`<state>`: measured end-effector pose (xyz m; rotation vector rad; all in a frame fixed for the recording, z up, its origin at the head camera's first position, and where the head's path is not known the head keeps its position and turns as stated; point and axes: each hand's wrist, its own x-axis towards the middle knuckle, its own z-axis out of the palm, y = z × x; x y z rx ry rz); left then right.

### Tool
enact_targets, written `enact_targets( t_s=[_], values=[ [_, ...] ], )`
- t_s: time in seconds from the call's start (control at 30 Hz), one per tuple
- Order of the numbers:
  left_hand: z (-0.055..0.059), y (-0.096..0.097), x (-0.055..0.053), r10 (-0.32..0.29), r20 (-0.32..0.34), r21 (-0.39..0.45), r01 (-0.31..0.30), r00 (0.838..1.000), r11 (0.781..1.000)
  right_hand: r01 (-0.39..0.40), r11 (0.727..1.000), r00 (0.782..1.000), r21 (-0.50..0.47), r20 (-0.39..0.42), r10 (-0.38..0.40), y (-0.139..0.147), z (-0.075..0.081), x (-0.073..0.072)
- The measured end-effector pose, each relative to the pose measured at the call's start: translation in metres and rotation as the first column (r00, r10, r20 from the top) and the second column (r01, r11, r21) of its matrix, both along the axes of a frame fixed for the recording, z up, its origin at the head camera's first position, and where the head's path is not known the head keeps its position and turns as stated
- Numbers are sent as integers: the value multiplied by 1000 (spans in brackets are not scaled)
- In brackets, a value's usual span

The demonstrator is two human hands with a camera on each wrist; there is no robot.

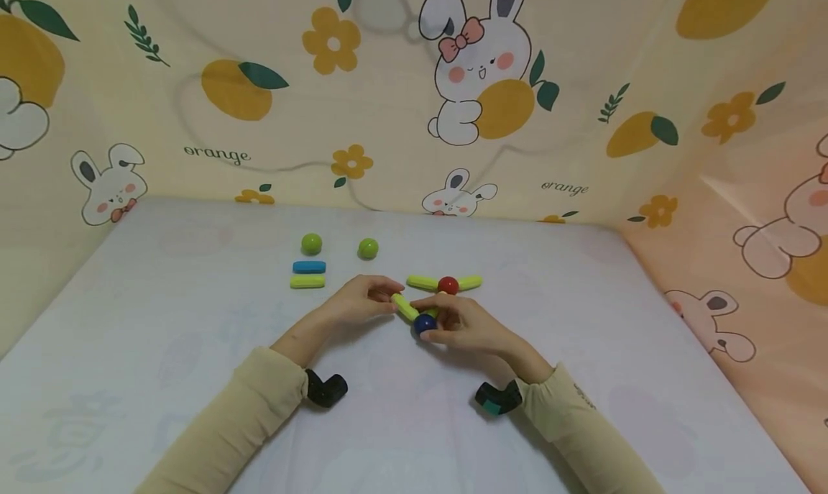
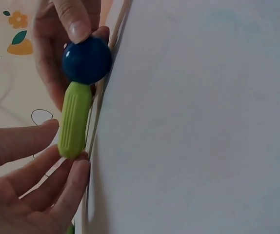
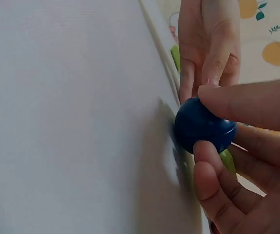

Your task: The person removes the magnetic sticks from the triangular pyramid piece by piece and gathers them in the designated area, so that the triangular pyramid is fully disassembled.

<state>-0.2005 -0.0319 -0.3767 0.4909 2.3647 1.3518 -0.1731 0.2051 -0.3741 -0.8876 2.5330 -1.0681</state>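
A dark blue ball (image 1: 425,325) is pinched between the thumb and fingers of my right hand (image 1: 468,325). From the ball, a ribbed yellow-green stick (image 2: 74,119) points toward my left hand (image 1: 364,298), whose thumb and fingertips are around its far end. Another yellow-green stick (image 3: 228,162) shows beside the ball, partly hidden by the right fingers. Just beyond the right hand lies a red ball (image 1: 448,285), with a yellow-green stick (image 1: 422,282) on its left and another stick (image 1: 470,282) on its right.
Left of the hands, a blue stick (image 1: 309,267) lies above a yellow-green stick (image 1: 307,282). Two green balls, a left one (image 1: 312,244) and a right one (image 1: 368,248), sit farther back. A patterned cloth wall (image 1: 388,120) rises behind the white table (image 1: 401,422).
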Motion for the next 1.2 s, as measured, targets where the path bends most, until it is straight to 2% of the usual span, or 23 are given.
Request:
enact_targets(
  t_s=[0.33, 0.53, 0.63, 0.9, 1.2],
  values=[
    [-1, -5, 2, 46, -38, -28, -47, 998, 999, 13, 998, 1000, -55, -25, -15, -6, -2, -1],
    [-2, -16, 5, 73, -34, 10, -72, 997, 997, 73, 995, 997, -66, 0, -73, -11, -3, -1],
    [-1, -22, 6, 73, -36, 3, -73, 997, 997, 111, 990, 994, -83, 7, -111, -13, -4, -1],
    [-3, -31, 8, 111, 42, -16, -110, 993, 994, 261, 962, 965, -83, -12, -263, -25, -8, -3],
    [-8, -39, 9, 146, 83, 50, -151, 986, 987, 288, 951, 957, -113, 60, -282, -39, -7, -5]
  ],
)
